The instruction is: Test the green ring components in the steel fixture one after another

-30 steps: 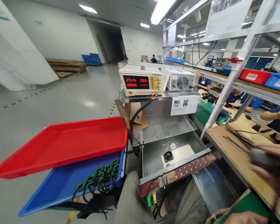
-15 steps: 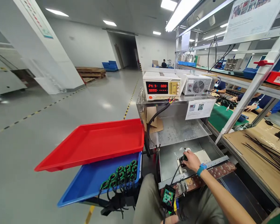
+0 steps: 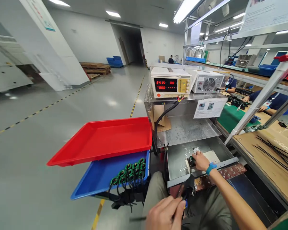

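Observation:
My right hand (image 3: pixel 202 161) reaches into the metal drawer (image 3: pixel 176 166), its fingers closed on a small dark green-and-black part (image 3: pixel 191 160) over a pale fixture plate (image 3: pixel 212 156). From that part a black cable runs down to a black box (image 3: pixel 188 187), blurred by motion. Just below the box, at the bottom of the view, my left hand (image 3: pixel 164 213) is closed with thumb and forefinger pinched on a black cable (image 3: pixel 180 193). A bit of blue and yellow shows beside those fingertips.
On my left a red tray (image 3: pixel 105 137) overlaps a blue tray (image 3: pixel 86 183) holding several green ring-shaped boards (image 3: pixel 129 172) with black cables. A power supply (image 3: pixel 170 83) stands on the shelf ahead. Black wires (image 3: pixel 276 153) lie on the right bench, where co-workers' hands are visible.
My left hand has risen into view at the bottom, and the black box has moved up and right, its green board now turned out of sight. My right hand stays over the fixture.

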### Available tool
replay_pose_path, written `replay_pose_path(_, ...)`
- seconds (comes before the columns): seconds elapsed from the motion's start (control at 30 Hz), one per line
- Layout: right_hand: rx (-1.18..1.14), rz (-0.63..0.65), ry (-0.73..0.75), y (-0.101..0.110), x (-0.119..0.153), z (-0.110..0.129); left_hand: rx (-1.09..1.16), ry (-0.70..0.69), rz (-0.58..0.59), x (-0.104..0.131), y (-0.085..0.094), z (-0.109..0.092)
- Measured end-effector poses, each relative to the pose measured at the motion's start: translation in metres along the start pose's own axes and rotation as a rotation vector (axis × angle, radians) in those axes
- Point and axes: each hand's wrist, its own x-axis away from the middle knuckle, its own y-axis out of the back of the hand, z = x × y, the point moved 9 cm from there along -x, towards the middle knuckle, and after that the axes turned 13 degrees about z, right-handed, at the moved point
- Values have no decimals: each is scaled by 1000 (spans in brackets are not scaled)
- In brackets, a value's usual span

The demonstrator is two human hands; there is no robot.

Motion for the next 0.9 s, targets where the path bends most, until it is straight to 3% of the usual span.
replay_pose_path(0.07, -33, -42, 56, 17, 17, 17, -76, -117, 190, -12, -25, -23)
replay_pose_path(0.13, -253, -9, 187, 23, 39, 44, -29, -211, 441, -20, -67, -37)
replay_pose_path(0.2, -662, 187, 349, 10, 63, 76, 95, -301, 656, -20, -111, -44)
replay_pose_path(0.27, -1055, 419, 419, -11, 89, 101, 227, -392, 835, -11, -150, -45)
replay_pose_path(0.3, -1172, 474, 407, -20, 100, 107, 272, -425, 908, -5, -165, -43)
replay_pose_path(0.37, -1295, 442, 367, -30, 115, 105, 298, -446, 973, 6, -180, -34)
replay_pose_path(0.43, -1343, 339, 353, -32, 127, 95, 260, -442, 832, 6, -167, -23)
replay_pose_path(0.5, -1379, 312, 370, -37, 139, 89, 245, -342, 450, -8, -125, -7)
replay_pose_path(0.57, -1411, 322, 389, -42, 150, 88, 319, -111, 49, -16, -75, 20)
replay_pose_path(0.6, -1416, 336, 404, -45, 154, 90, 396, 25, -59, -17, -61, 34)
replay_pose_path(0.63, -1413, 350, 419, -48, 158, 92, 494, 145, -81, -18, -57, 45)
replay_pose_path(0.7, -1384, 362, 437, -53, 164, 96, 711, 289, 23, -20, -66, 55)
replay_pose_path(0.77, -1371, 359, 431, -58, 166, 98, 898, 349, 133, -19, -78, 57)
replay_pose_path(0.9, -1434, 283, 360, -68, 168, 91, 1198, 464, 233, -2, -98, 67)
